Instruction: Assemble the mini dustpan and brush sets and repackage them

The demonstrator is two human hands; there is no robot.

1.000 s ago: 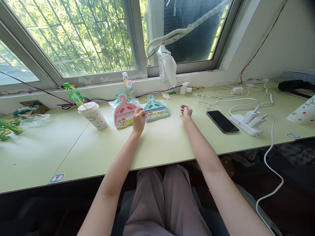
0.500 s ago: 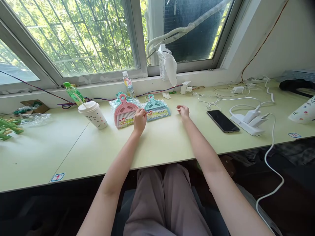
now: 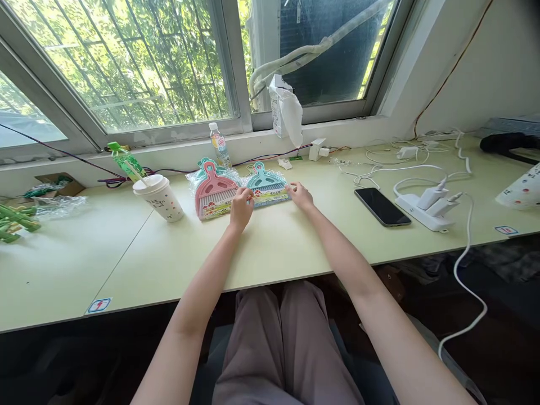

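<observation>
A small teal dustpan and brush set [image 3: 265,183] lies on the table in clear packaging, with a yellow printed label along its lower edge. My left hand [image 3: 242,206] is closed in a pinch at its lower left corner. At its right lower corner are the fingertips of my right hand [image 3: 300,195], which close on the edge. Directly left of my left hand lies a pink dustpan and brush set [image 3: 213,190], also in a clear bag, with more teal showing behind its handle. The exact fingertip contacts are too small to make out.
Left stands a white lidded paper cup [image 3: 158,198] with a straw, near a green bottle [image 3: 126,162]. A clear bottle [image 3: 219,144] is behind the sets. To the right lie a black phone [image 3: 382,206], a white power strip [image 3: 424,212] and several cables. The table's front edge [image 3: 278,283] is by my lap.
My right hand has moved left from the bare table to the right corner of the teal dustpan and brush set. My left hand has stayed nearly in place at its left corner.
</observation>
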